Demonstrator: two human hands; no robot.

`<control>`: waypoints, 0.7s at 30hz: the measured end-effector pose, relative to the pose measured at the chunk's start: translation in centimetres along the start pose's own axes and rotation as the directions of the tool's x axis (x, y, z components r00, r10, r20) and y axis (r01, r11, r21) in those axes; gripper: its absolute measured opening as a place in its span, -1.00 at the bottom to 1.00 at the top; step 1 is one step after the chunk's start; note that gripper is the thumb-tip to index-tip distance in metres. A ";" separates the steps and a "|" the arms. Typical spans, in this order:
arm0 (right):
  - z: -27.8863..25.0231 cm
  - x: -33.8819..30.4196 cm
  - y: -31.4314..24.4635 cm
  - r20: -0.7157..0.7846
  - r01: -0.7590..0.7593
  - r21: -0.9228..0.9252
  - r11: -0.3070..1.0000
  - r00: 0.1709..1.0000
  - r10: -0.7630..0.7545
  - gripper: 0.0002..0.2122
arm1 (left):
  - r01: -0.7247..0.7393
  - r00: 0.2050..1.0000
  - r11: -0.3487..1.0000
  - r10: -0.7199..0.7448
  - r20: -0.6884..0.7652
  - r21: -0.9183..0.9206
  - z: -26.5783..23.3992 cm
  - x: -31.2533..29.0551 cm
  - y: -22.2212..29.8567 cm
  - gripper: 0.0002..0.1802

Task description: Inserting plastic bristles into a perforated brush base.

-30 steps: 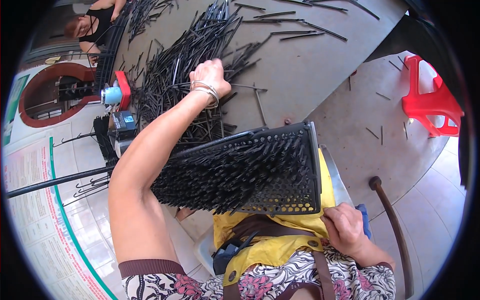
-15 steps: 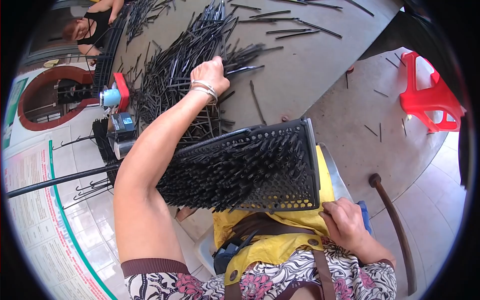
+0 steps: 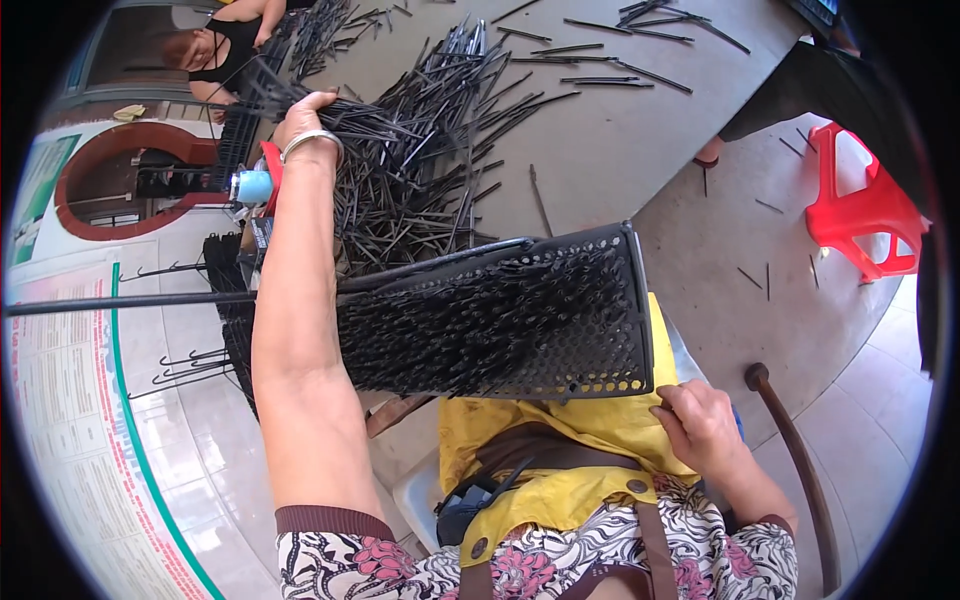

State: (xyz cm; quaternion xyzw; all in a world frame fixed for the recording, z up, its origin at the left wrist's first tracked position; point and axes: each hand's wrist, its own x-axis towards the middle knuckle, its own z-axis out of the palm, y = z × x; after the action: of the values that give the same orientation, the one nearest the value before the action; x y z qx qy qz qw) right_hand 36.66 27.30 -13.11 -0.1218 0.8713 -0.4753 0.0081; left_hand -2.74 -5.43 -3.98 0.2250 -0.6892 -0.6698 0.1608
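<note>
My left hand (image 3: 303, 122), with bracelets at the wrist, reaches far over the table. Its fingers are closed round a bunch of thin black sticks (image 3: 372, 120), and the bunch's far end is smeared by motion. Below the hand and to its right lies a big loose pile of the same sticks (image 3: 400, 205). Closer to me a black perforated rack (image 3: 640, 300) is packed with upright black pieces, leaving bare holes toward its right end. My right hand (image 3: 703, 425) is curled just beyond the rack's near right corner, over my yellow apron (image 3: 570, 440). What its fingers hold, if anything, is hidden.
A long black rod (image 3: 130, 305) runs left from the rack. Metal hooks (image 3: 190, 372) hang below it. A red stool (image 3: 865, 205) and a person's dark-clothed leg (image 3: 780, 90) are at the right. Another person (image 3: 225, 50) works at the far left. A wooden handle (image 3: 800, 470) curves at lower right.
My left hand has swung left and away from me across the pile, carrying a bunch of sticks. My right hand stays curled near the rack's corner. The whole view has shifted slightly.
</note>
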 end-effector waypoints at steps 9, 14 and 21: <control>0.6 0.0 0.4 -0.001 0.012 -0.119 0.993 1.000 -0.012 -0.83 | -0.147 0.937 0.804 0.300 -0.180 0.576 -1.0 -3.6 0.8 -0.52; 0.9 -0.1 0.5 0.027 -0.026 -0.139 0.990 0.999 0.030 -0.83 | -0.716 0.636 0.366 0.693 0.340 0.595 0.0 -4.1 0.0 -0.43; 0.9 0.1 0.6 0.045 -0.014 -0.158 0.987 0.999 0.021 -0.85 | -0.252 0.963 0.789 0.264 0.061 0.560 0.3 -5.3 1.5 -0.37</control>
State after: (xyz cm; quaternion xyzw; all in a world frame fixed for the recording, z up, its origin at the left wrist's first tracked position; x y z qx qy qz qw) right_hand 36.51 26.84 -14.11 -0.1254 0.9067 -0.4020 0.0228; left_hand 1.48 -2.37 -2.04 0.1731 -0.8781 -0.4062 0.1840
